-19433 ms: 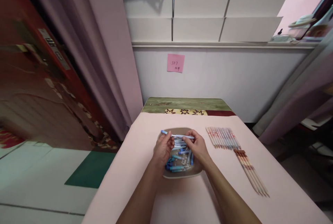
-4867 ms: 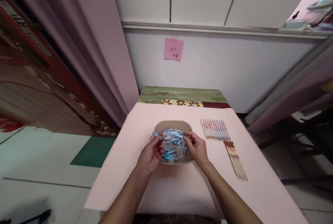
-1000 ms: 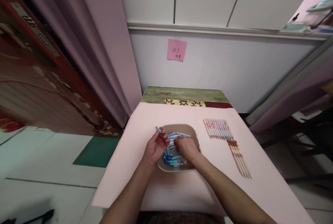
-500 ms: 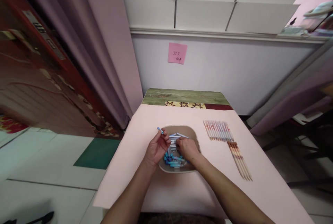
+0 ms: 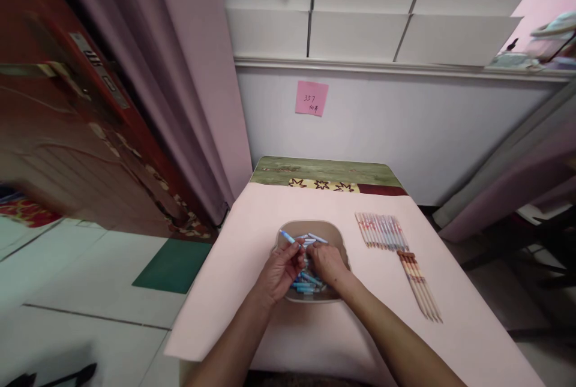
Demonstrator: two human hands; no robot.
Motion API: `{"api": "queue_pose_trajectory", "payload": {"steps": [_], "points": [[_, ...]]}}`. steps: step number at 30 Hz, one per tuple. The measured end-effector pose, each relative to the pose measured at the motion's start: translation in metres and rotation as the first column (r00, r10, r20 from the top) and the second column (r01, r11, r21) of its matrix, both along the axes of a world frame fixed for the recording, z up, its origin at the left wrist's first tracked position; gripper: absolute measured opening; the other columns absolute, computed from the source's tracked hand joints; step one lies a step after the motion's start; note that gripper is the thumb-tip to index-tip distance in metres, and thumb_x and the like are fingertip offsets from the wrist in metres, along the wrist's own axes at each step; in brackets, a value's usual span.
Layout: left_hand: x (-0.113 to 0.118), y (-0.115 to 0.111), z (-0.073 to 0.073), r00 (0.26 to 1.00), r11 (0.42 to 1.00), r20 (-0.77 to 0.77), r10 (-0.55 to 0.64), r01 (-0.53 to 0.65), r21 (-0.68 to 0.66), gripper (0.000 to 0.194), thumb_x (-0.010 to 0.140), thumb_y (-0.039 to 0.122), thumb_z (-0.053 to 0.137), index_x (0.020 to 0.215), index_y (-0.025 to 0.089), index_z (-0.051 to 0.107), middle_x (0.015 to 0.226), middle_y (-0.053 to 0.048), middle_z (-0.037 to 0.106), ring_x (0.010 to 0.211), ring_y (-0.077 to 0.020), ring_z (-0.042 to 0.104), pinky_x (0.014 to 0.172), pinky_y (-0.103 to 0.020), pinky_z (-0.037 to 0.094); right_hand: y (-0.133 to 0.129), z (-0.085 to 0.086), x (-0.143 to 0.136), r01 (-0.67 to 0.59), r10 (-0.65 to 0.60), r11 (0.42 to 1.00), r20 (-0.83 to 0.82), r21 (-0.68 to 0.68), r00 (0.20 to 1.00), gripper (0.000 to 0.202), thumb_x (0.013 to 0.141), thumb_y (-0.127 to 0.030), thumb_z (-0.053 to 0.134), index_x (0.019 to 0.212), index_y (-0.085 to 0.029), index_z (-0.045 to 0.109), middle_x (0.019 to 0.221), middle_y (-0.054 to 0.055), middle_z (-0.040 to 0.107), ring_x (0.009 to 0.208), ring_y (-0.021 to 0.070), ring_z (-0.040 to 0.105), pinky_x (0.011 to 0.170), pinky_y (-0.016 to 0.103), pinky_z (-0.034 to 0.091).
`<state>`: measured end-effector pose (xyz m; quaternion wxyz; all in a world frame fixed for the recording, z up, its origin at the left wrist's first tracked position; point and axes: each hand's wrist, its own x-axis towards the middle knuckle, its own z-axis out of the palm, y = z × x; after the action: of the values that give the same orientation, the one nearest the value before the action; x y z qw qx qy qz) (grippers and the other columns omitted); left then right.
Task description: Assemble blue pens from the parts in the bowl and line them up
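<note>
My left hand [image 5: 284,268] pinches a slim blue pen [image 5: 288,236], tilted with its far end up and to the left, over the left side of a beige plastic bin [image 5: 310,223]. My right hand [image 5: 327,261] reaches into the bin close beside it, fingers curled; whatever they hold is hidden. Inside the bin lie loose pale pen pieces [image 5: 317,238] toward the back and short bright-blue pieces [image 5: 306,286] toward the front. My hands cover part of the contents.
To the right on the pink-covered table [image 5: 216,291] lies a row of pale patterned pens [image 5: 382,231]. Several brown-topped pens [image 5: 418,285] lie just in front of it. A pink note [image 5: 311,98] is stuck to the wall behind. A reddish door [image 5: 90,135] stands at the left.
My left hand has moved right and down, bringing it nearer my right hand. More of the blue pen's length shows now. My right hand stays in the bin, and the view has shifted slightly.
</note>
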<state>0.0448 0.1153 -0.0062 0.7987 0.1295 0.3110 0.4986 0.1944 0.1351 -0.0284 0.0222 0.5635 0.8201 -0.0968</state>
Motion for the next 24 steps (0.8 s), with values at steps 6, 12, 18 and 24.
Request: {"api": "queue_pose_trajectory", "payload": {"steps": [6, 12, 18, 24], "points": [[-0.003, -0.002, 0.002, 0.999, 1.000, -0.022, 0.023, -0.023, 0.000, 0.022, 0.069, 0.007, 0.076, 0.090, 0.006, 0.069, 0.067, -0.003, 0.064, 0.054, -0.0071, 0.056, 0.051, -0.016, 0.051, 0.001, 0.003, 0.000, 0.019, -0.019, 1.000, 0.015, -0.023, 1.000, 0.019, 0.082, -0.021, 0.056, 0.097, -0.016, 0.067, 0.101, 0.012, 0.070, 0.092, 0.0239, 0.067, 0.076, 0.029, 0.049], [-0.009, 0.000, 0.005, 0.997, 0.999, -0.048, 0.053, -0.053, -0.003, 0.016, 0.072, 0.008, 0.073, 0.087, 0.007, 0.068, 0.065, -0.002, 0.062, 0.052, -0.0076, 0.056, 0.049, -0.018, 0.051, 0.001, 0.004, -0.001, 0.028, -0.027, 0.999, 0.031, -0.043, 0.999, 0.021, 0.085, -0.019, 0.053, 0.102, -0.016, 0.065, 0.100, 0.013, 0.071, 0.093, 0.0245, 0.067, 0.078, 0.032, 0.050], [-0.015, 0.005, 0.007, 0.995, 0.996, -0.055, 0.085, -0.085, -0.001, 0.012, 0.076, 0.011, 0.070, 0.087, 0.006, 0.068, 0.065, -0.002, 0.060, 0.053, -0.0073, 0.054, 0.049, -0.018, 0.050, 0.002, 0.000, -0.001, 0.032, -0.031, 0.999, 0.036, -0.040, 0.999, 0.025, 0.081, -0.024, 0.061, 0.104, -0.015, 0.065, 0.107, 0.014, 0.068, 0.097, 0.0262, 0.065, 0.081, 0.033, 0.049], [-0.022, 0.008, 0.008, 0.993, 0.994, -0.061, 0.105, -0.105, 0.009, 0.011, 0.079, 0.012, 0.067, 0.088, 0.007, 0.068, 0.066, -0.002, 0.060, 0.055, -0.0077, 0.054, 0.050, -0.018, 0.049, 0.002, -0.002, -0.002, 0.018, -0.016, 0.999, 0.039, -0.031, 0.999, 0.024, 0.085, -0.020, 0.054, 0.105, -0.013, 0.064, 0.102, 0.015, 0.069, 0.093, 0.0265, 0.066, 0.081, 0.034, 0.048]]}}
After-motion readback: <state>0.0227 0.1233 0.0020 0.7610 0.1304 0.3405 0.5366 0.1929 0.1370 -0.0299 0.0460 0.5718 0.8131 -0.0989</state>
